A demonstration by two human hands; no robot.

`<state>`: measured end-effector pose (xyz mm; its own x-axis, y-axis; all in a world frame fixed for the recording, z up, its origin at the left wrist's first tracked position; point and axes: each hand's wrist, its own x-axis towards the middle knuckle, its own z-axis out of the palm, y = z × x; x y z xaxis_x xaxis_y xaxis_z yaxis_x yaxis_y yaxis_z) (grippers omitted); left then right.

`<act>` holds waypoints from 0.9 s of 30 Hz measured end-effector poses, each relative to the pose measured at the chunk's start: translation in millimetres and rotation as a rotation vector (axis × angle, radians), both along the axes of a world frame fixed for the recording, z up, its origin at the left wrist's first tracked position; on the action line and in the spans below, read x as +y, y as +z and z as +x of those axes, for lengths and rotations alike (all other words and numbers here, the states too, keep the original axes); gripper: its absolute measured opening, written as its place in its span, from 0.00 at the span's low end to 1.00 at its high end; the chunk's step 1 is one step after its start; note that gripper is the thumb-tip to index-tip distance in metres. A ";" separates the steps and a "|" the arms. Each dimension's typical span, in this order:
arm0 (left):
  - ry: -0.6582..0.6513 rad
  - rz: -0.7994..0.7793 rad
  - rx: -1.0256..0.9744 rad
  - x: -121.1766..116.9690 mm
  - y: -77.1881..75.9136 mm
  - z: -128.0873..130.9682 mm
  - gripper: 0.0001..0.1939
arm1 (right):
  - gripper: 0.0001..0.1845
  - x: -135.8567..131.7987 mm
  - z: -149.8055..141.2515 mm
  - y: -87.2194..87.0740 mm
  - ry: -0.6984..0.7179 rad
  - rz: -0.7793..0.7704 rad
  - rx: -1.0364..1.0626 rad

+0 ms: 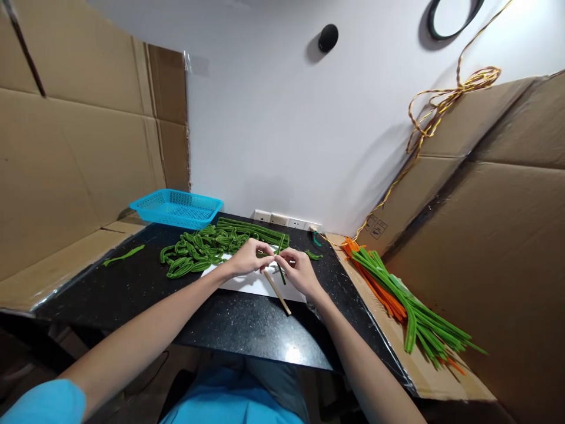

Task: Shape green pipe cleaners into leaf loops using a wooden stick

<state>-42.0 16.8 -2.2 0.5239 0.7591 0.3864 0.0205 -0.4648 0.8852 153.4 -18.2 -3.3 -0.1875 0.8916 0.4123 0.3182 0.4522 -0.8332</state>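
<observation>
My left hand (248, 258) and my right hand (298, 271) meet over a white sheet (247, 282) on the black countertop (145, 288). Both pinch a green pipe cleaner (279, 262) that runs between the fingers and down past them. A thin wooden stick (278, 293) slants from under my right hand toward the front edge. Just behind my left hand lies a heap of bent green pipe cleaner loops (196, 250). Straight green pipe cleaners (253, 229) lie behind the hands.
A blue plastic basket (176, 207) stands at the back left. A bundle of green and orange pipe cleaners (397, 297) lies on cardboard at the right. One green piece (124, 255) lies at the left. Cardboard panels flank both sides; wall sockets (282, 220) sit behind.
</observation>
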 end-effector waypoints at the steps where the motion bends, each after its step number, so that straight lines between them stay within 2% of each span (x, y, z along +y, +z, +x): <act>1: 0.006 -0.027 -0.019 0.7 -0.3 0.5 0.12 | 0.19 -0.3 -0.6 0.3 0.000 0.006 0.004; 8: 0.083 -0.200 -0.199 5.6 -2.4 7.5 0.23 | 0.23 2.2 -3.6 1.6 -0.001 -0.051 0.158; 15: 0.237 -0.242 -0.362 12.9 -14.1 12.6 0.25 | 0.23 3.4 -3.5 -0.1 0.015 -0.104 0.254; 21: 0.180 -0.247 -0.361 18.2 -22.1 17.4 0.29 | 0.24 2.6 -5.6 0.2 -0.001 -0.093 0.252; 27: 0.117 -0.211 -0.294 17.9 -27.9 22.1 0.30 | 0.23 2.0 -6.1 -1.7 -0.001 -0.048 0.084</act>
<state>-19.9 34.7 -30.1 0.3190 0.8862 0.3359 -0.2062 -0.2810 0.9373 147.2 -16.2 -4.9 -0.1535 0.9107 0.3835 0.2467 0.4111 -0.8776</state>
